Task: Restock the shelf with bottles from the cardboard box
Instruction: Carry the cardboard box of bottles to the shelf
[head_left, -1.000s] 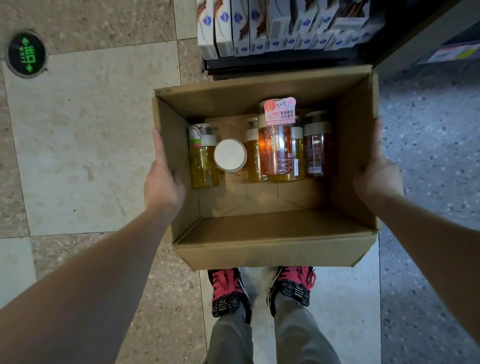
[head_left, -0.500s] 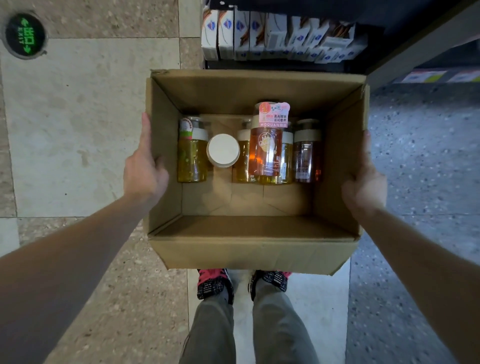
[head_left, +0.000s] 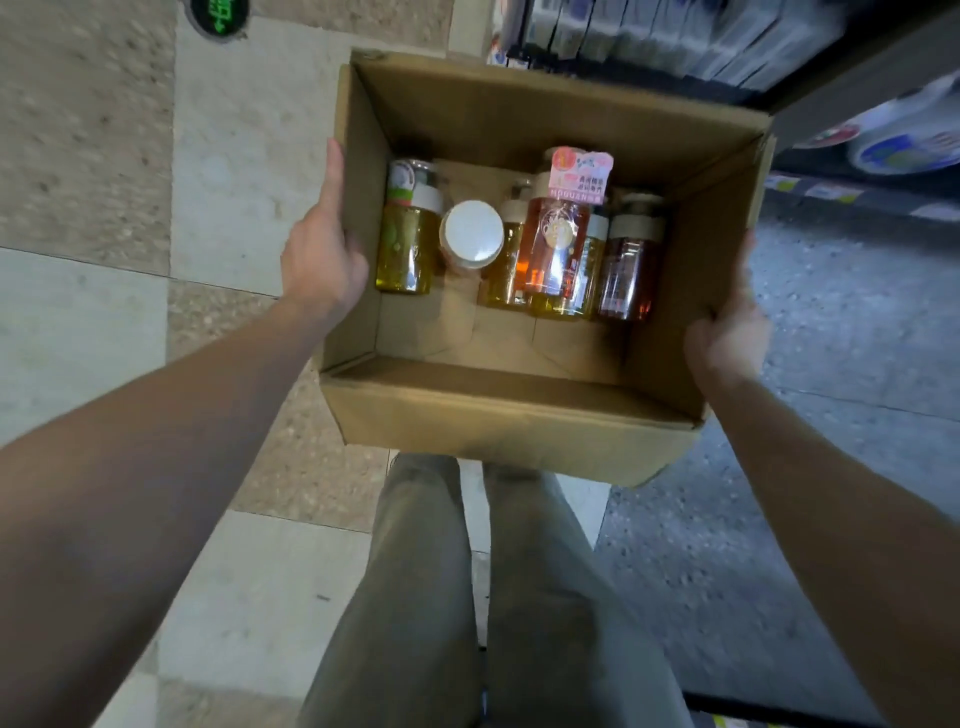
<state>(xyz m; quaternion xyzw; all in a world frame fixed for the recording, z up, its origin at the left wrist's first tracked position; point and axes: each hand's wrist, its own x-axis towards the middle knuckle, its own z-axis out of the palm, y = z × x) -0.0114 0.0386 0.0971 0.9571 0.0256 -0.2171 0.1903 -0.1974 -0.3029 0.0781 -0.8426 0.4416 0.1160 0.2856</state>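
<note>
nearest the camera, bottom middle of the frame, are the person's trouser legs (head_left: 467, 597). just above them sits the cardboard box (head_left: 509, 441), carried in the centre of the frame with its top open.

left hand (head_left: 324, 260) is flat against the box's left wall, thumb hooked over the rim on the inside, fingers spread along the outside. right hand (head_left: 730, 332) is clamped on the right wall, grip wrapped around the edge, fingers mostly hidden behind the cardboard.

inside, along the far half of the floor of the box, the bottles (head_left: 558, 239) stand bunched together: yellow one on the left (head_left: 405, 244), a white-capped one (head_left: 471, 234) tipped toward the camera, then a tall orange one with a pink tag and a darker one at the right.

the shelf (head_left: 675, 41) is upper right, blurry, already stocked with small boxes.

looks like the carrying step, nothing shelved yet. i'd guess the next move needs the box set down near the shelf so one hand is free to pull a bottle.
</note>
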